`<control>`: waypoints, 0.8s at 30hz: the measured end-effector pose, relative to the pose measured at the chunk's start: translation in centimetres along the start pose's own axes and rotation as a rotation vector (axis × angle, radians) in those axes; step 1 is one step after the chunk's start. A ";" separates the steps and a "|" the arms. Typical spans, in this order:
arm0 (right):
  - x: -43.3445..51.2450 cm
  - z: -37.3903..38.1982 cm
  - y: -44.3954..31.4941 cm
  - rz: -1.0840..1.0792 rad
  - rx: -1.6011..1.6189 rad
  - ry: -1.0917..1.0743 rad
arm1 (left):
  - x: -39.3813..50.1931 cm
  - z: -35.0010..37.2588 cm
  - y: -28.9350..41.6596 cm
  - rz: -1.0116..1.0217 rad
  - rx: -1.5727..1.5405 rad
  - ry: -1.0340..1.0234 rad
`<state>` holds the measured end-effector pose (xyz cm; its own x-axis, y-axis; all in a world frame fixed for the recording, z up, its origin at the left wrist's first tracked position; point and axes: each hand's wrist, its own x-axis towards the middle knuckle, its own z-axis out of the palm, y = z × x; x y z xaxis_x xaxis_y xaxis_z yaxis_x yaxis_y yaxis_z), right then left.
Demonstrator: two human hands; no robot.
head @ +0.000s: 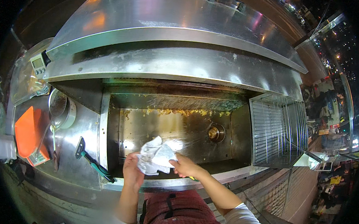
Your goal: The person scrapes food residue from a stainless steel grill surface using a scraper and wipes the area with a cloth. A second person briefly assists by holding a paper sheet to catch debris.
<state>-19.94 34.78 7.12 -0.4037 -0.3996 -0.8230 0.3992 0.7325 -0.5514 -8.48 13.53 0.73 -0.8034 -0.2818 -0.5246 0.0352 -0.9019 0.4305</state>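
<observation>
My left hand (132, 168) grips one side of a crumpled white paper or cloth wipe (156, 156), above the near edge of a stainless steel basin (166, 132). On the wipe's other side my right hand (185, 166) pinches it; a small yellow-green object (194, 178) shows just below that hand, partly hidden. Yellow-brown crumbs (179, 112) line the basin's far side, and a brass-coloured round fitting (216, 132) sits at its right. Left of the basin, a scraper with a green and black handle (96, 167) lies with its end over the rim.
On the left counter are an orange scoop (29, 134), a metal pot (69, 115) with a strainer (57, 102), and a digital timer (39, 64) above. A wire rack (277, 129) stands right of the basin. A steel shelf (178, 17) overhangs the far side.
</observation>
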 end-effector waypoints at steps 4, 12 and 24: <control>0.2 -0.7 1.5 -0.025 -0.083 0.221 | 0.2 -2.9 3.5 0.134 0.155 0.094; 0.3 2.5 4.3 -0.140 0.039 0.241 | -0.2 -4.5 7.9 0.112 0.148 0.215; 3.5 12.0 0.4 -0.212 0.323 -0.036 | -1.9 -9.7 15.8 0.290 -0.084 0.241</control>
<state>-11.32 27.01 2.39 -0.4783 -0.5464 -0.6875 0.5510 0.4229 -0.7194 -0.63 -3.34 1.39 -0.5907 -0.5888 -0.5517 0.2973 -0.7945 0.5295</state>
